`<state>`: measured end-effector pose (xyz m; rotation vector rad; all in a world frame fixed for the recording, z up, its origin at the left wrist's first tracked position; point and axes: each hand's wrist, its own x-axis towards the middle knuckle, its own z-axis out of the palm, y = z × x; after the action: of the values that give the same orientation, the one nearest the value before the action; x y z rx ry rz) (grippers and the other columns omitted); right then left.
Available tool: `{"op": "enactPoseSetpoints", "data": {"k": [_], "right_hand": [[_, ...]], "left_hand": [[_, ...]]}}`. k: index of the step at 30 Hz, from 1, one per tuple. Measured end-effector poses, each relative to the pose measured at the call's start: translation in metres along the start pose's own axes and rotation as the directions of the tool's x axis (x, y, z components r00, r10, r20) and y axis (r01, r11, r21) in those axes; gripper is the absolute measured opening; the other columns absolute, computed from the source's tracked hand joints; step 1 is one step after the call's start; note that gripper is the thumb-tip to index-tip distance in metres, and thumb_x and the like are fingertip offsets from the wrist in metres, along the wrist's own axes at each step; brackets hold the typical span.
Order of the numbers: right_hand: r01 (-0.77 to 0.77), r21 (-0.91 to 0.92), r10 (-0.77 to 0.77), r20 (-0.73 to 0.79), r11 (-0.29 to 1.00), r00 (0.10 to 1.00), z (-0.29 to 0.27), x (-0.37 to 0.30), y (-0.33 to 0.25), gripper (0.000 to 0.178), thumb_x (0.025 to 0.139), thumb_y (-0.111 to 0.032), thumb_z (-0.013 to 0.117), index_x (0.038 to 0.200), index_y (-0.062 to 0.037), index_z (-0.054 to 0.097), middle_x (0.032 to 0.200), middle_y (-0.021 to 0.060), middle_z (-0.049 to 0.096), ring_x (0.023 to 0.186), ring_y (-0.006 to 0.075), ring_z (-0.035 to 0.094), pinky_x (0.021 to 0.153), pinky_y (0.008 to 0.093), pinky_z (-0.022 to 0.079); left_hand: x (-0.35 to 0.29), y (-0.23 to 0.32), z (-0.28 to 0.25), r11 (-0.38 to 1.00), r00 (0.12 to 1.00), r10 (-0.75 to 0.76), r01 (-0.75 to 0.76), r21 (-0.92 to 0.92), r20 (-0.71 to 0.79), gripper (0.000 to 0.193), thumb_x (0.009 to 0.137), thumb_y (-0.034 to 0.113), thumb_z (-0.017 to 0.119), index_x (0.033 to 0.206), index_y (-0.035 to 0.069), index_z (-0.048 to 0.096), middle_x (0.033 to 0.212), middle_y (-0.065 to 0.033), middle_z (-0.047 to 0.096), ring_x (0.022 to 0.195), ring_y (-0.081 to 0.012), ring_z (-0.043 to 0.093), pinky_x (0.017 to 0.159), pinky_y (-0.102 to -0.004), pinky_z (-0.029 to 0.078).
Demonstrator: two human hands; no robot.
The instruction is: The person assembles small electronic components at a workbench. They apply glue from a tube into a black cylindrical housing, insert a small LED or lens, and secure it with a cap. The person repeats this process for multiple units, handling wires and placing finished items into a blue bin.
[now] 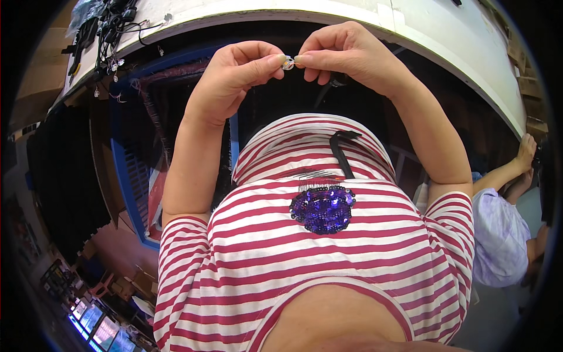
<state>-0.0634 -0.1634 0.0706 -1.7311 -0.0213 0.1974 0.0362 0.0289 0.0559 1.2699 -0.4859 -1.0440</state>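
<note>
Close to the table edge, my left hand point(243, 76) pinches a small whitish piece with thin wires point(288, 63) between thumb and forefinger. My right hand point(346, 56) meets it from the other side, its thumb and forefinger closed on the thin wires at that piece. The fingertips of both hands are only a little apart. What the piece is exactly is too small to make out, and the fingers hide part of it.
Black cables with small whitish ends point(117, 29) lie on the white table point(258, 10) at the left, some hanging over its edge. Beside them is a black and yellow tool point(84, 44). A blue plastic crate point(126, 176) stands below. Another person point(498, 234) is at the right.
</note>
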Motion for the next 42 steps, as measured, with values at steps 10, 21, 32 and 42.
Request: {"op": "enactPoseSetpoints", "data": {"k": [10, 21, 32, 42], "right_hand": [[0.388, -0.411, -0.547, -0.409, 0.825, 0.73, 0.032, -0.001, 0.022, 0.015, 0.078, -0.007, 0.06, 0.092, -0.0022, 0.063, 0.083, 0.0089, 0.064, 0.075, 0.018, 0.062, 0.067, 0.0256, 0.049], [0.47, -0.389, -0.59, -0.291, 0.792, 0.753, 0.021, 0.0, 0.025, 0.013, 0.079, -0.008, 0.062, 0.091, -0.0025, 0.063, 0.081, 0.0077, 0.064, 0.072, 0.0149, 0.061, 0.065, 0.0234, 0.048], [0.423, -0.315, -0.492, -0.183, 0.85, 0.851, 0.012, 0.0, 0.017, 0.013, 0.08, -0.012, 0.063, 0.089, -0.0028, 0.062, 0.078, 0.0047, 0.063, 0.071, 0.0123, 0.059, 0.065, 0.0236, 0.047], [0.407, -0.686, -0.757, -0.332, 0.603, 0.563, 0.029, 0.002, 0.027, 0.014, 0.069, -0.007, 0.069, 0.082, -0.0093, 0.065, 0.074, 0.0019, 0.065, 0.066, 0.0157, 0.061, 0.062, 0.026, 0.046]], "left_hand": [[0.011, -0.024, 0.018, 0.879, 0.974, 0.178, -0.22, -0.422, -0.138, 0.015, 0.087, 0.011, 0.055, 0.097, 0.0, 0.059, 0.082, -0.0056, 0.062, 0.072, -0.0096, 0.057, 0.071, -0.0237, 0.047], [0.007, -0.011, 0.015, 0.973, 0.971, 0.16, -0.185, -0.137, -0.175, 0.016, 0.084, 0.015, 0.059, 0.093, 0.002, 0.062, 0.081, -0.0037, 0.062, 0.073, -0.0071, 0.055, 0.068, -0.0188, 0.043], [0.003, 0.005, 0.003, 0.982, 0.993, 0.112, -0.115, 0.148, 0.028, 0.016, 0.081, 0.018, 0.064, 0.085, 0.003, 0.061, 0.073, 0.0011, 0.056, 0.067, -0.0041, 0.046, 0.061, -0.0168, 0.035], [0.012, -0.018, 0.019, 0.965, 0.938, 0.256, -0.263, -0.001, -0.234, 0.015, 0.08, 0.017, 0.066, 0.079, 0.003, 0.062, 0.074, 0.0015, 0.058, 0.068, -0.0034, 0.049, 0.064, -0.0164, 0.037]]}}
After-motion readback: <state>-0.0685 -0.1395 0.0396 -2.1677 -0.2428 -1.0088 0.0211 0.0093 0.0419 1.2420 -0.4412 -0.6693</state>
